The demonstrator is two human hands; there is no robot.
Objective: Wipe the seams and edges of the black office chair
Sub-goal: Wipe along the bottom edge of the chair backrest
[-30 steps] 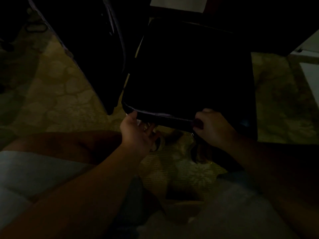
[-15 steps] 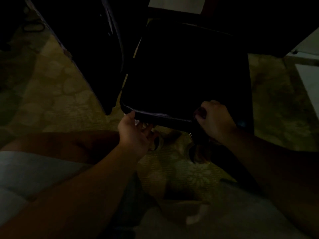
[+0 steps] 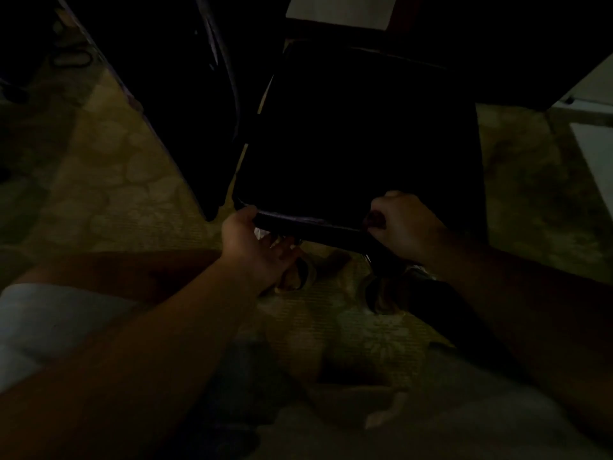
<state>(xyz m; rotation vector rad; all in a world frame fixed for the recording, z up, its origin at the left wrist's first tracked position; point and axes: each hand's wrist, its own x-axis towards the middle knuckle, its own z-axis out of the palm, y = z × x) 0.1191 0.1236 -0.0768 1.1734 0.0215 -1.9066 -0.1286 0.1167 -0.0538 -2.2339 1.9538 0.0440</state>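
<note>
The black office chair seat [image 3: 358,137] fills the middle of the dim head view. My left hand [image 3: 252,247] grips the left end of its front edge [image 3: 311,227], thumb on top and fingers underneath. A small pale patch shows by those fingers, but I cannot tell what it is. My right hand [image 3: 404,224] sits further right on the same edge, curled into a fist on the seam. It seems to pinch a dark cloth [image 3: 375,218], though the dimness makes this hard to tell.
A tall dark panel [image 3: 179,111] stands close to the left of the seat. Chair casters [image 3: 378,295] rest on the patterned yellowish carpet [image 3: 109,180] below the edge. My knees in pale shorts [image 3: 43,323] are low left. White furniture [image 3: 597,151] stands at the right.
My right hand has slid up and a little right, from under the front edge onto its seam. My left hand keeps the same grip.
</note>
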